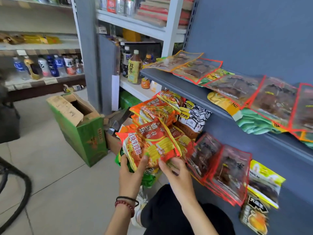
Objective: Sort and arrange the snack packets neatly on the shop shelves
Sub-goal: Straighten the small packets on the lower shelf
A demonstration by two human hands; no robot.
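Beside the blue shelf [169,80], a person's left hand [130,173] and right hand [179,177] — fingers curled round the near ends — hold a fanned bundle of noodle packets [152,143], likely light, crackly and slippery, best gripped by both sides.

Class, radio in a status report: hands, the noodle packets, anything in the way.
Left hand, right hand gripping red noodle packets, below the blue shelf. Green carton on floor, apart.

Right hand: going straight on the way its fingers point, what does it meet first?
The red-and-yellow noodle packet that the right hand holds at its lower edge; beyond it, probably the stacked noodle packets, though depth is unclear.
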